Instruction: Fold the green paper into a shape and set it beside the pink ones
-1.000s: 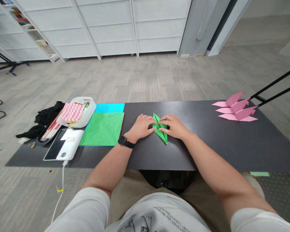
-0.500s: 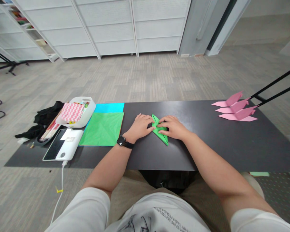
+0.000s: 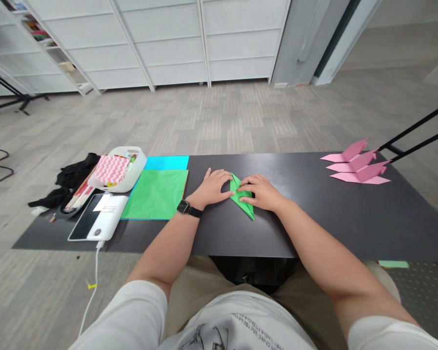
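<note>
A green folded paper point(image 3: 245, 208), long and pointed at both ends, lies slanted on the dark table. My right hand point(image 3: 264, 192) holds its right side down, thumb and fingertips pressed on the paper. At its left edge is my left hand point(image 3: 214, 187), wearing a black watch point(image 3: 184, 207). That hand is open, with thumb and fingers apart and the tips beside or touching the paper. The fingers cover parts of the folds.
Green sheets point(image 3: 156, 194) over a blue sheet point(image 3: 168, 162) lie left. Beyond them are a white basket point(image 3: 136, 170), a white device point(image 3: 107, 218) with a cable point(image 3: 96, 272), and black cloth point(image 3: 76, 167). Three pink folded paper birds point(image 3: 361, 167) sit at the right on the table point(image 3: 299, 170).
My left hand has shifted slightly, and one of its fingers now sticks up more. The right hand and the green paper stay nearly in place. The view has moved a little.
</note>
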Demonstrator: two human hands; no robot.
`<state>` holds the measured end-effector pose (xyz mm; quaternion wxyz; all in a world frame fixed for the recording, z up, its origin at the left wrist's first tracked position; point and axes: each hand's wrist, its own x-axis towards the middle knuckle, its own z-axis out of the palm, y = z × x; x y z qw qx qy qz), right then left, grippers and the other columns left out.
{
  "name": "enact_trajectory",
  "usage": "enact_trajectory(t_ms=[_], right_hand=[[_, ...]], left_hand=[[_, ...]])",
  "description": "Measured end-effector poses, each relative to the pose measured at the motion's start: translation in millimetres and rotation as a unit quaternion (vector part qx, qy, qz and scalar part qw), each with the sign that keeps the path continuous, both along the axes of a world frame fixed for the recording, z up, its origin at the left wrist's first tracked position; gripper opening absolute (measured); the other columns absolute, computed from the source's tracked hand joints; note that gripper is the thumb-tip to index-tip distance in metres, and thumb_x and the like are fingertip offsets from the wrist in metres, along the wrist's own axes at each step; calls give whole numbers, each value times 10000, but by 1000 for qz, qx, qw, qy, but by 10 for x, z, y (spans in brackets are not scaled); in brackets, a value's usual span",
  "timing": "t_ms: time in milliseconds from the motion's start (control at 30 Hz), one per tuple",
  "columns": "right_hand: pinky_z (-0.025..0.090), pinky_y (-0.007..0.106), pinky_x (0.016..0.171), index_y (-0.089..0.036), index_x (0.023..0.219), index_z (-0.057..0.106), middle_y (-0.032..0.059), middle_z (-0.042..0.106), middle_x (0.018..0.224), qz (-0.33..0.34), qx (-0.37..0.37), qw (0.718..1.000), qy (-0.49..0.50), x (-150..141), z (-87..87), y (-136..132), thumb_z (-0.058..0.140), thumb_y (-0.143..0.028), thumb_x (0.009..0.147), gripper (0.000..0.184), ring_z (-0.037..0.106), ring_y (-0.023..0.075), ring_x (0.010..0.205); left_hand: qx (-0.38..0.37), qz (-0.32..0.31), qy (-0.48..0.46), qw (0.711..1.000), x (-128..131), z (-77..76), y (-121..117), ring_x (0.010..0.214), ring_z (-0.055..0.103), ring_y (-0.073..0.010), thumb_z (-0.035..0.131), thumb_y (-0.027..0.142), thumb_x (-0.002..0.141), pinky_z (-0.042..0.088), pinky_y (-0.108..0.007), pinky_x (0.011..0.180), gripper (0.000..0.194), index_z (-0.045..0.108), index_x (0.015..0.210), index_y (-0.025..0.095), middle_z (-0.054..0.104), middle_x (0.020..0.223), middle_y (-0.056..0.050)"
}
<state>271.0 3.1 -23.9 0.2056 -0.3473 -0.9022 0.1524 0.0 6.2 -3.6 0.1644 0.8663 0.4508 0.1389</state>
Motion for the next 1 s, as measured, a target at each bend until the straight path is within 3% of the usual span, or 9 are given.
enact_trajectory(t_ms=[167, 267, 400, 500, 700, 1000], right_hand=[[437, 536, 1104, -315, 1219, 831, 86, 742, 1284, -3, 2, 1000, -4, -7, 11, -15, 795, -397, 955, 279, 641, 312, 1200], [423, 532, 1122, -311, 1223, 829, 85, 741, 1288, -12, 8, 1000, -10, -14, 21, -29, 727, -391, 1006, 253, 643, 301, 1205], [405, 543, 1134, -319, 1251, 820, 81, 740, 1281, -59, 16, 998, -32, -32, 22, -32, 695, -408, 1023, 275, 628, 312, 1225], [404, 557, 1117, -316, 1253, 822, 94, 736, 1263, -111, 30, 992, -50, -66, 17, -31, 702, -429, 1013, 291, 615, 336, 1207], [402, 545, 1099, -286, 1217, 822, 115, 728, 1230, -175, 47, 981, -69, -169, 23, -52, 716, -449, 1003, 289, 614, 345, 1159], [409, 532, 1060, -279, 1203, 827, 113, 732, 1209, -176, 53, 981, -65, -170, 18, -49, 636, -395, 1048, 272, 621, 328, 1117]], left_hand=[[-5, 5, 2, 1000, 0, 12, 6, 1601, 416, -373, 738, 473, 944, 99, -730, 1367, 494, 642, 1391, 285, 595, 1615, -83], [25, 22, -19, 999, 11, 14, 2, 1586, 439, -346, 697, 446, 985, 148, -683, 1375, 426, 654, 1372, 274, 588, 1627, -82], [82, 44, -68, 993, 54, 17, 1, 1381, 607, -259, 602, 334, 1047, 368, -519, 1298, 237, 712, 1242, 258, 710, 1424, -70], [77, 29, -62, 995, 120, -3, -18, 1230, 657, -253, 619, 299, 1033, 482, -464, 1159, 181, 750, 1150, 253, 747, 1282, -60], [54, 83, -6, 995, 248, -30, -78, 1105, 665, -287, 656, 340, 1027, 493, -509, 1054, 157, 793, 1045, 265, 765, 1179, -59], [56, 42, 24, 997, 261, 44, -126, 1117, 635, -287, 674, 359, 1024, 486, -489, 1015, 157, 783, 1078, 261, 741, 1192, -60]])
